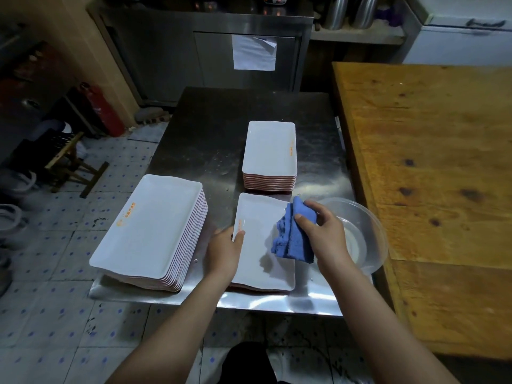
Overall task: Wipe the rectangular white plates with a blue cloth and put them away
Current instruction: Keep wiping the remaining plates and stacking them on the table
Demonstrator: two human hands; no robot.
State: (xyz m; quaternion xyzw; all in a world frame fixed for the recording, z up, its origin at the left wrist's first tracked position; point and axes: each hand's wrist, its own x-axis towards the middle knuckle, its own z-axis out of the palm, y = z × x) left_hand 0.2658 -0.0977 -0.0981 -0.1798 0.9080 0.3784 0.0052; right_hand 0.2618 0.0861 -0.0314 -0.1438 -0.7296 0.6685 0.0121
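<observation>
While the left hand's [223, 253] grip pinches the left rim of the near white rectangular plate [260, 214] on the steel tabletop [210, 134], the right hand's [324, 231] grip clutches a folded blue cloth [293, 239] over that plate's right side.

A clear plastic bowl [370, 217] stood at the near right edge of the steel desk [210, 139]. A wooden table [429, 162] butted against the desk's right side. At the far end stood a steel cabinet [166, 56] with a sheet of paper [254, 52] on its door. On the tiled floor [55, 314] to the left were a red fire extinguisher [102, 109] and a wooden stool [69, 164].
</observation>
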